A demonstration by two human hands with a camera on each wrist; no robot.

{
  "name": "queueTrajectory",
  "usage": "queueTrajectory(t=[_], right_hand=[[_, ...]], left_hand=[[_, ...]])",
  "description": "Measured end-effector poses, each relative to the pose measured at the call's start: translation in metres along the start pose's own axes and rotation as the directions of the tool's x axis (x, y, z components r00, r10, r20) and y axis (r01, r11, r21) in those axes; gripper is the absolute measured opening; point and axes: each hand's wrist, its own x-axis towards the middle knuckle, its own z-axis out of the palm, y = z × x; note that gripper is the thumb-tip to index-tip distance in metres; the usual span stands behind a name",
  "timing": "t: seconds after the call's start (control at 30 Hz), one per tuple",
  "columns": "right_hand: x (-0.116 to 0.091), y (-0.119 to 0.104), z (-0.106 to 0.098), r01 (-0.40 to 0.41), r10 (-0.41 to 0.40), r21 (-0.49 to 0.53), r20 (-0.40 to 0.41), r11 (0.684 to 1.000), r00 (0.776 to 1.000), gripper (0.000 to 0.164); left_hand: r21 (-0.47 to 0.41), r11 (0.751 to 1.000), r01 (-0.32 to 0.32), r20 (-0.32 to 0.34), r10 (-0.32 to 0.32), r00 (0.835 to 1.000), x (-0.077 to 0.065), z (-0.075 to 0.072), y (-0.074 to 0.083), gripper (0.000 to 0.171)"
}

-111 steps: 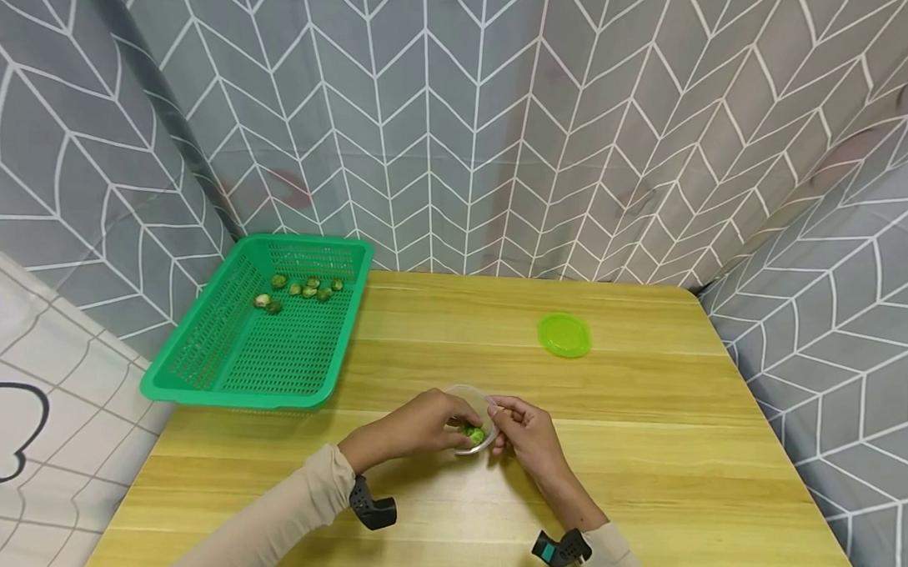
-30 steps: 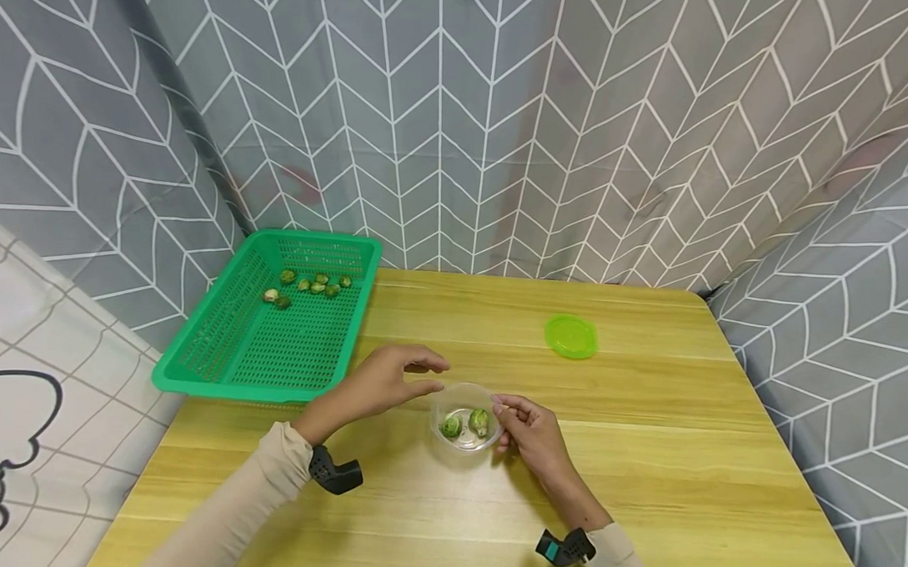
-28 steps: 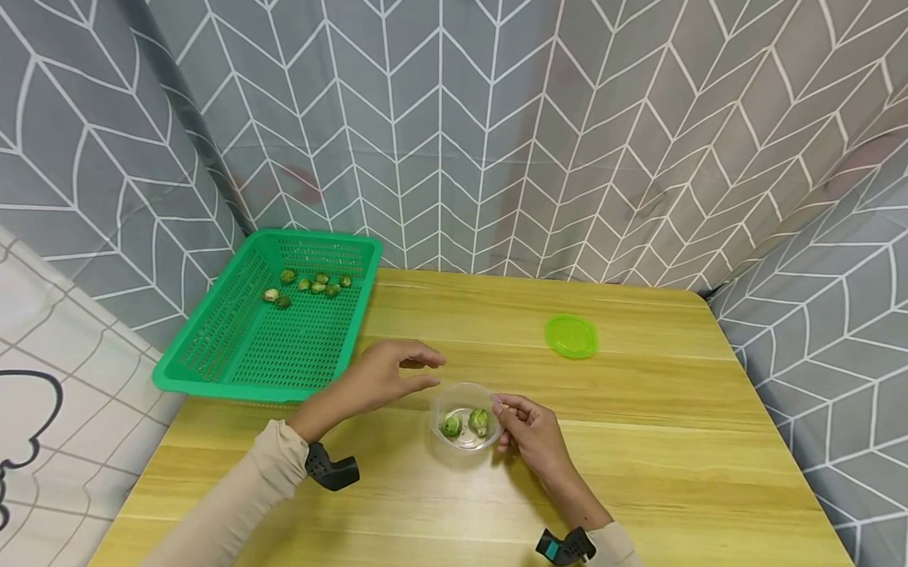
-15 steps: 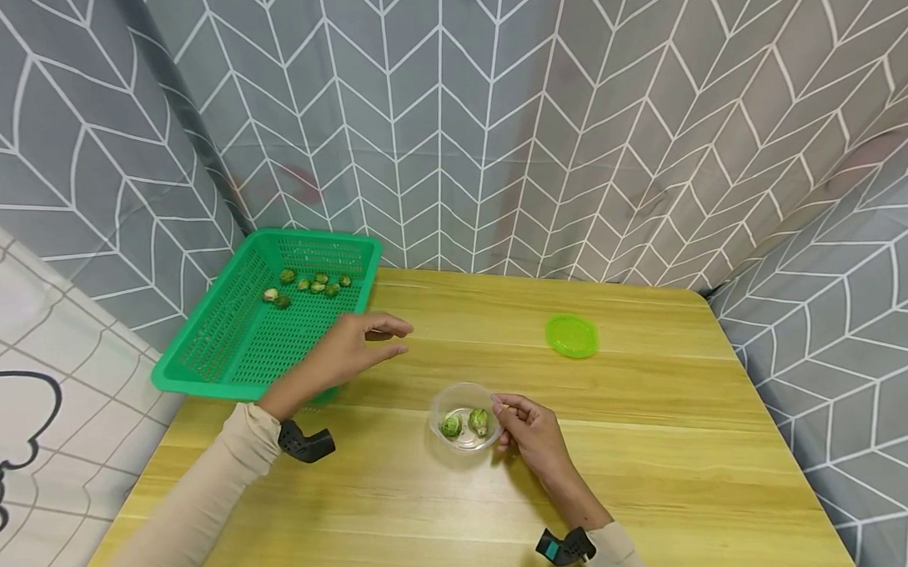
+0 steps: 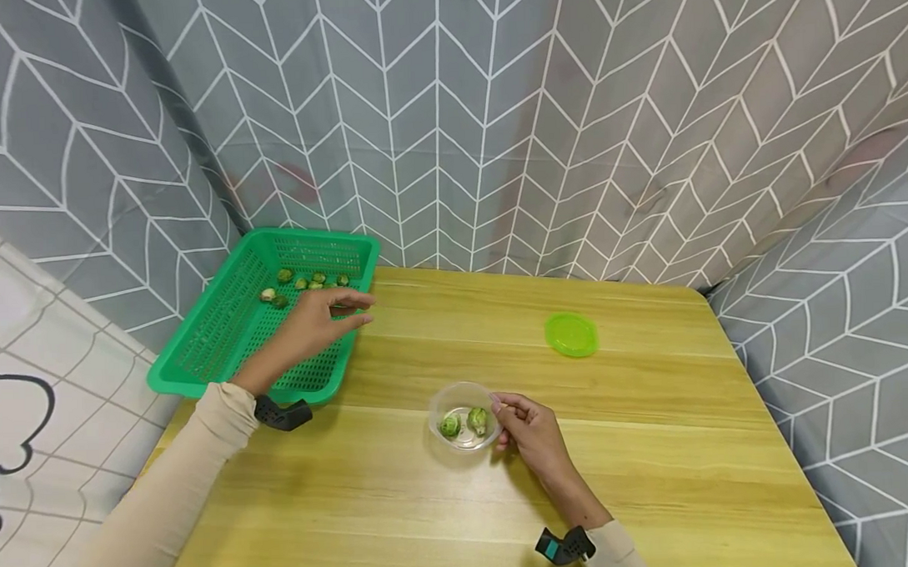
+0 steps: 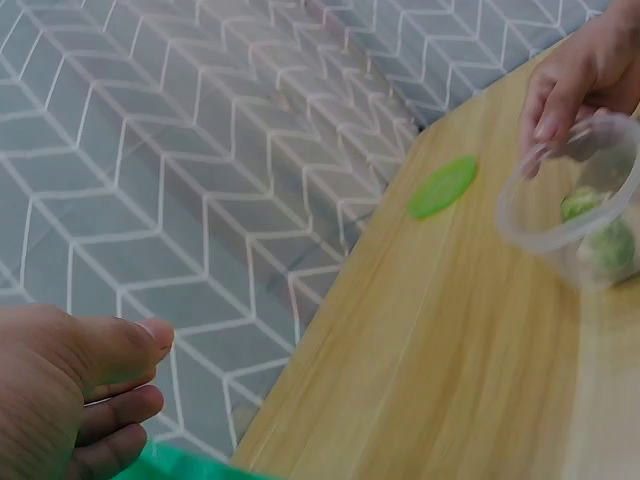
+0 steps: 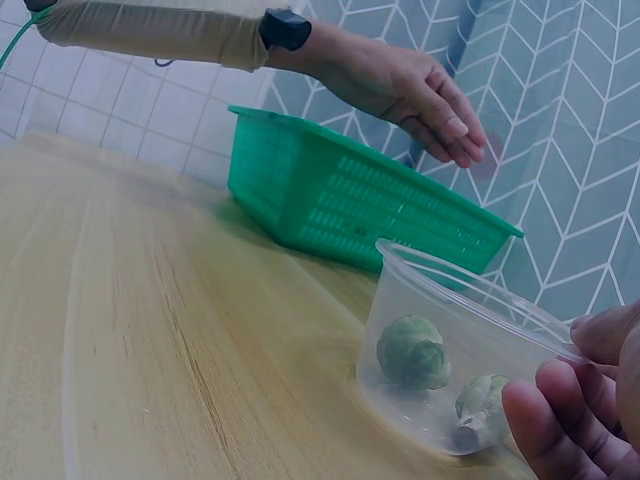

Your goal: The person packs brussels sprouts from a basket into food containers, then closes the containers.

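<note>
My left hand (image 5: 313, 323) hovers over the right side of the green basket (image 5: 174, 378), its fingers loosely bent with nothing between them. Inside the basket, toward the back, lie several Brussels sprouts (image 5: 267, 296), some partly hidden behind the hand. On the table, my right hand (image 5: 532, 431) pinches the rim of a clear plastic tub (image 5: 438, 411) between thumb and fingers. Two Brussels sprouts (image 7: 412, 352) rest apart on the tub's bottom, as the right wrist view shows.
A bright green lid (image 5: 572, 334) lies flat on the wooden table (image 5: 654, 410), behind and right of the tub. Patterned grey curtains (image 5: 449, 133) hang along the back and right edges. The basket stands at the table's back left corner.
My left hand has moved away from the tub, leftward and back, to above the basket. Two sprouts now show in the tub. My right hand stays on the rim.
</note>
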Motion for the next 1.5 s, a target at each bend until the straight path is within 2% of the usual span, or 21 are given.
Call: queueTrajectory(t=[0.3, 0.43, 0.57, 0.93, 1.07, 1.2, 1.5], right_hand=[[0.001, -0.001, 0.0, -0.008, 0.008, 0.008, 0.0, 1.0, 1.0, 0.032], [0.002, -0.001, 0.0, -0.005, 0.005, 0.003, 0.0, 1.0, 1.0, 0.032], [0.003, -0.001, 0.0, -0.006, 0.006, 0.004, 0.005, 1.0, 1.0, 0.032], [0.004, 0.0, -0.001, -0.009, 0.009, 0.01, 0.011, 1.0, 1.0, 0.033], [0.004, -0.001, -0.001, -0.01, 0.01, 0.011, 0.012, 1.0, 1.0, 0.033], [0.004, -0.002, 0.0, 0.003, -0.003, -0.002, 0.01, 1.0, 1.0, 0.034], [0.005, 0.001, -0.001, 0.01, -0.01, -0.021, 0.01, 1.0, 1.0, 0.034]], left_hand=[[0.029, 0.999, 0.033, -0.094, -0.03, 0.995, 0.011, -0.021, -0.033, 0.039], [0.06, 0.995, 0.081, -0.133, -0.072, 0.988, 0.015, -0.027, -0.049, 0.038], [0.066, 0.99, 0.125, -0.145, -0.115, 0.983, 0.015, -0.031, -0.064, 0.038], [0.177, 0.972, 0.153, -0.192, -0.118, 0.974, 0.016, -0.044, -0.105, 0.038], [0.223, 0.963, 0.152, -0.21, -0.105, 0.972, 0.017, -0.049, -0.114, 0.037], [0.229, 0.955, 0.187, -0.225, -0.135, 0.965, 0.018, -0.054, -0.12, 0.04], [0.281, 0.936, 0.213, -0.246, -0.144, 0.958, 0.023, -0.061, -0.133, 0.038]])
